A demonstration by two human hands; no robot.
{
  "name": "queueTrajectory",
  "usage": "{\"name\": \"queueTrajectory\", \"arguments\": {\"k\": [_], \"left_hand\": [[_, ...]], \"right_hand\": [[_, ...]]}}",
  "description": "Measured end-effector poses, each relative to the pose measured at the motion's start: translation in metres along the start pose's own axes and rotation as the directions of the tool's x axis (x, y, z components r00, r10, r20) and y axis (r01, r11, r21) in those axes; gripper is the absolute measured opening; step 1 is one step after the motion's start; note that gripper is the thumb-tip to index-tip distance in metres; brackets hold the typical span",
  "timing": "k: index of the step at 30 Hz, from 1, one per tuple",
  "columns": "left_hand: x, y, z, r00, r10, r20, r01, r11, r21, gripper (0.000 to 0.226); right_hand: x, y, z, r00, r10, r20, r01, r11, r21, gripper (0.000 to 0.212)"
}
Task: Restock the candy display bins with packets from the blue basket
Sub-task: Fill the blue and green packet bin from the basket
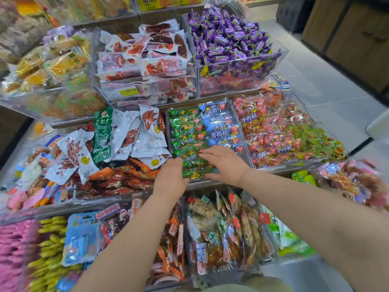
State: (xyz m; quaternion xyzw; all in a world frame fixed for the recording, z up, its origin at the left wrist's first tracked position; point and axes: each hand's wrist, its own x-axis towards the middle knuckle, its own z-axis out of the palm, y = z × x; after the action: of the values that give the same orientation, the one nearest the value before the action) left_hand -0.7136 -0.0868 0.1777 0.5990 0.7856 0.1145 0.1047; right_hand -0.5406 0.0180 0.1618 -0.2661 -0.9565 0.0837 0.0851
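Left hand, right hand on green packets

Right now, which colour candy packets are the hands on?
The green packets, in the middle row: left hand and right hand both rest on them. Blue packets sit just right, red packets further right.

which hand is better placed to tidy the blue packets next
Right, probably. The right hand lies flat on the green packets, just beside the blue packets. The left hand sits at the left edge of the green packets, farther from the blue ones.
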Motion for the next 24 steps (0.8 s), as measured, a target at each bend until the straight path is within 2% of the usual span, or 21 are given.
{"name": "queueTrajectory", "arguments": {"k": [4,6,7,8,10,11,15,17,19,20,21,24], "left_hand": [[-0.014,0.016,-0.004,0.995,0.016,-0.101,-0.01,0.998,0.06,0.033],[-0.022,0.031,-0.002,0.978,0.037,-0.203,-0.014,0.994,0.113,0.026],[-0.026,0.042,0.001,0.977,0.042,-0.209,-0.025,0.996,0.088,0.021],[-0.029,0.053,0.006,0.987,0.03,-0.155,-0.032,0.999,-0.007,0.017],[-0.036,0.081,0.023,0.998,-0.019,0.067,0.034,0.972,-0.234,0.011],[-0.04,0.096,0.035,0.986,-0.03,0.165,0.077,0.955,-0.288,0.01],[-0.066,0.165,0.097,0.928,0.023,0.372,0.085,0.958,-0.273,0.013],[-0.081,0.203,0.128,0.876,0.057,0.479,0.073,0.966,-0.247,0.01],[-0.097,0.24,0.156,0.804,0.098,0.587,0.065,0.966,-0.251,0.014],[-0.108,0.261,0.172,0.756,0.114,0.645,0.064,0.967,-0.246,0.019],[-0.12,0.283,0.187,0.699,0.113,0.706,0.063,0.974,-0.218,0.023],[-0.157,0.336,0.224,0.505,0.035,0.863,0.094,0.991,-0.095,0.025]], "right_hand": [[-0.032,0.0,0.0,0.983,0.144,-0.112,-0.119,0.972,0.202,0.046],[-0.055,0.004,0.003,0.952,0.279,-0.124,-0.232,0.926,0.298,0.037],[-0.069,0.006,0.004,0.926,0.364,-0.097,-0.312,0.885,0.346,0.035],[-0.084,0.009,0.005,0.89,0.452,-0.056,-0.396,0.828,0.396,0.032],[-0.122,0.015,0.008,0.801,0.598,0.024,-0.529,0.69,0.494,0.025],[-0.144,0.019,0.01,0.761,0.645,0.064,-0.575,0.626,0.527,0.022],[-0.253,0.035,0.018,0.606,0.756,0.248,-0.743,0.426,0.515,0.024],[-0.312,0.042,0.019,0.514,0.806,0.294,-0.807,0.337,0.485,0.023],[-0.365,0.044,0.021,0.413,0.836,0.362,-0.866,0.236,0.442,0.014],[-0.396,0.046,0.022,0.355,0.843,0.403,-0.884,0.163,0.437,0.012],[-0.426,0.047,0.024,0.292,0.849,0.44,-0.9,0.088,0.427,0.02],[-0.507,0.045,0.03,0.109,0.836,0.537,-0.929,-0.106,0.354,0.023]]}}
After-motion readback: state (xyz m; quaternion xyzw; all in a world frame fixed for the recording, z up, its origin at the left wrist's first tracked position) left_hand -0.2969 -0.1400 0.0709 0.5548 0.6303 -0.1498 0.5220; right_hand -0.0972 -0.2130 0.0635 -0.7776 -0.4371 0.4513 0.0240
